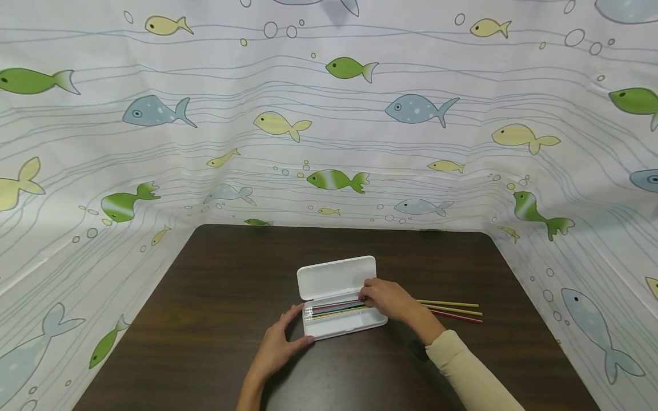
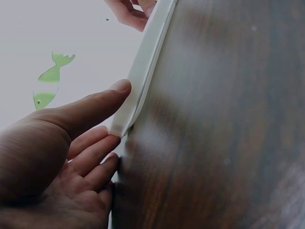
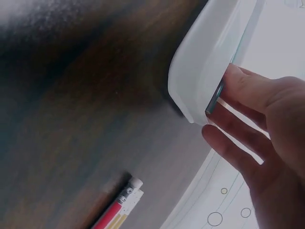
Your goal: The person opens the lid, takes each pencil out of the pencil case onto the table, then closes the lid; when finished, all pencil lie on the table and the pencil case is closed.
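Observation:
A white pencil case lies on the dark table with its lid raised at the back. Several pencils lie side by side inside, their eraser ends to the left. My left hand steadies the case's left end, thumb at the front corner and fingers round the side; in the left wrist view the thumb presses the case wall. Over the right end, my right hand pinches a dark pencil between thumb and fingers, its end showing at the case rim in the right wrist view.
To the right of the case, several loose pencils lie on the table, yellow ones and a red one, partly hidden behind my right forearm. A white fish-patterned curtain surrounds the table's back and sides.

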{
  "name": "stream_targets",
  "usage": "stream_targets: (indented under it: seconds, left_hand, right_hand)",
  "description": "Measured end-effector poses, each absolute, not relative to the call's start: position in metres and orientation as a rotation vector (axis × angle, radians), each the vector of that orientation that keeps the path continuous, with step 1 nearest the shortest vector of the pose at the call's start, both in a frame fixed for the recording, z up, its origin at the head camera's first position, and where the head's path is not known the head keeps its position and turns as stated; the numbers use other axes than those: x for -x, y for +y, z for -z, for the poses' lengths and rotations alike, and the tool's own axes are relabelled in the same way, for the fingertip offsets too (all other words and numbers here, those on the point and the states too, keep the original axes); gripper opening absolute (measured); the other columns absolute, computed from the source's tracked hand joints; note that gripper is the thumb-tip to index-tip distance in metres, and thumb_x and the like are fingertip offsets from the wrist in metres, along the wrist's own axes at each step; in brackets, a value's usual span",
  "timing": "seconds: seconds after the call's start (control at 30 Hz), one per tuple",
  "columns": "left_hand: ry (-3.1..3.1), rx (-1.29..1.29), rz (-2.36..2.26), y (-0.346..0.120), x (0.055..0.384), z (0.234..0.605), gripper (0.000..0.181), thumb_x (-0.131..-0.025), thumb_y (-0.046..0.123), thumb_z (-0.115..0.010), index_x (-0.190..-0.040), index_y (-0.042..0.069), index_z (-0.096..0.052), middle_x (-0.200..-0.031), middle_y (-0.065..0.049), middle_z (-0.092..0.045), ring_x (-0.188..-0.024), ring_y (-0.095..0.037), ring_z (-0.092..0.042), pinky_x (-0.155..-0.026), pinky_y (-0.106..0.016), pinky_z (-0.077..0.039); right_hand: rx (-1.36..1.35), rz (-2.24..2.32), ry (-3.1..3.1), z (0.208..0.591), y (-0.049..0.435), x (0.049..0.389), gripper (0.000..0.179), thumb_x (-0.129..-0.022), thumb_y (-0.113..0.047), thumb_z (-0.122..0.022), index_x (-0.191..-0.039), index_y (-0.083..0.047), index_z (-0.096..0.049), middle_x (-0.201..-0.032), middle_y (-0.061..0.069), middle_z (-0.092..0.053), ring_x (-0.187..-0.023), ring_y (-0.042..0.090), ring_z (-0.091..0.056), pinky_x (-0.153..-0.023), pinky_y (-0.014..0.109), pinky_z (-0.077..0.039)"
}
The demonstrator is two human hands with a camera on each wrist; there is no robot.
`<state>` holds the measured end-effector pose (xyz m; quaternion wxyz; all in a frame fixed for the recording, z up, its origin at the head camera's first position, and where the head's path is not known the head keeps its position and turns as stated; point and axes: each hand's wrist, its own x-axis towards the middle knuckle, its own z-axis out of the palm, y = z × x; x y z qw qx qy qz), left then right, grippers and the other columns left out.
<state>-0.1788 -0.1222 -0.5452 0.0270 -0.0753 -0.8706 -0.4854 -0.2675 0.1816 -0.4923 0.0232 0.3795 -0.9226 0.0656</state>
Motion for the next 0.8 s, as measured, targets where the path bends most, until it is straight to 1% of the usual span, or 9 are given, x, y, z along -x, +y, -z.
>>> stream_targets:
  seconds: [0.1, 0.2, 0.37, 0.47, 0.6, 0.8]
  left_hand:
    - [-2.686, 0.234, 1.500, -0.122, 0.179, 0.545, 0.078, -0.074, 0.031, -0.087, -0.142, 0.021, -0.052, -0.147, -0.019, -0.043, -0.136, -0.050, -0.030, -0.107, -0.064, -0.026]
    - [-2.681, 0.237, 1.500, -0.122, 0.179, 0.545, 0.077, -0.073, 0.031, -0.087, -0.142, 0.021, -0.052, -0.147, -0.020, -0.044, -0.135, -0.050, -0.031, -0.107, -0.064, -0.027]
    - [-2.676, 0.255, 1.483, -0.121, 0.179, 0.546, 0.077, -0.073, 0.031, -0.087, -0.141, 0.020, -0.053, -0.145, -0.021, -0.045, -0.134, -0.051, -0.033, -0.105, -0.064, -0.029]
    - [-2.682, 0.253, 1.487, -0.121, 0.179, 0.546, 0.077, -0.073, 0.031, -0.087, -0.141, 0.020, -0.053, -0.146, -0.020, -0.044, -0.135, -0.050, -0.033, -0.106, -0.063, -0.028]
    - [-2.673, 0.269, 1.492, -0.120, 0.180, 0.545, 0.077, -0.073, 0.031, -0.087, -0.142, 0.020, -0.052, -0.146, -0.021, -0.044, -0.134, -0.052, -0.033, -0.106, -0.064, -0.028]
    - [-2.670, 0.264, 1.483, -0.121, 0.179, 0.544, 0.077, -0.073, 0.030, -0.088, -0.141, 0.019, -0.053, -0.145, -0.021, -0.046, -0.133, -0.051, -0.035, -0.105, -0.064, -0.030]
  right_hand:
    - [-1.185, -0.202, -2.827, 0.493, 0.182, 0.267, 0.014, -0.088, -0.016, -0.074, -0.102, -0.017, -0.076, -0.096, -0.005, -0.064, -0.083, 0.008, -0.056, -0.070, 0.028, -0.053]
    - [-1.212, -0.191, -2.774, 0.494, 0.182, 0.267, 0.010, -0.086, -0.015, -0.076, -0.095, -0.018, -0.078, -0.092, -0.006, -0.065, -0.078, 0.007, -0.056, -0.066, 0.026, -0.051]
    - [-1.210, -0.181, -2.687, 0.498, 0.186, 0.265, 0.008, -0.083, -0.017, -0.079, -0.090, -0.020, -0.076, -0.088, -0.007, -0.064, -0.075, 0.007, -0.054, -0.064, 0.024, -0.050]
    - [-1.174, -0.194, -2.638, 0.498, 0.193, 0.263, 0.011, -0.081, -0.017, -0.081, -0.090, -0.020, -0.075, -0.088, -0.007, -0.062, -0.076, 0.006, -0.054, -0.063, 0.023, -0.051]
    - [-1.105, -0.210, -2.600, 0.495, 0.206, 0.262, 0.015, -0.078, -0.016, -0.083, -0.090, -0.020, -0.074, -0.088, -0.008, -0.062, -0.077, 0.006, -0.055, -0.061, 0.024, -0.051]
    - [-1.071, -0.237, -2.569, 0.490, 0.222, 0.262, 0.016, -0.077, -0.015, -0.084, -0.088, -0.019, -0.074, -0.084, -0.009, -0.059, -0.070, 0.005, -0.051, -0.056, 0.024, -0.049]
